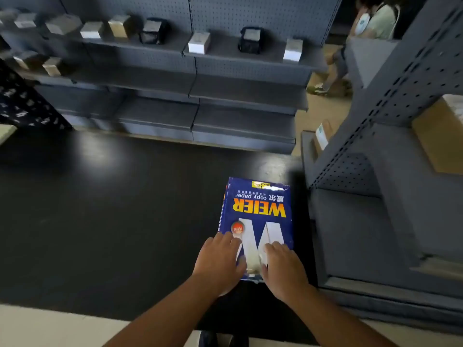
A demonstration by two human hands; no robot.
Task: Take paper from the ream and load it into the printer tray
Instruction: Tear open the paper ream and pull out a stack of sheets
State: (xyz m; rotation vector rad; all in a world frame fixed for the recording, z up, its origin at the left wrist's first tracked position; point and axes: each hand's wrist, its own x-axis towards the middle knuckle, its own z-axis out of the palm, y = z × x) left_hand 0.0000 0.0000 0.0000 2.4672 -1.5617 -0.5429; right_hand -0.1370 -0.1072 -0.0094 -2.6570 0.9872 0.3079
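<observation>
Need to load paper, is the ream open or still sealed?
Open at the near end: the ream's wrapper is torn there, between both hands.

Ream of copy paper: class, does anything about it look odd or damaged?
Yes. The ream lies on the black table with its print upside down to the viewer. Its near end looks torn open under the left hand and right hand.

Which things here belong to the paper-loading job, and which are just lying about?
Job: blue ream of copy paper on the black table; left hand and right hand resting on its near end. No printer in view.

Lying about: small boxes on grey shelving; cardboard box at right.
</observation>
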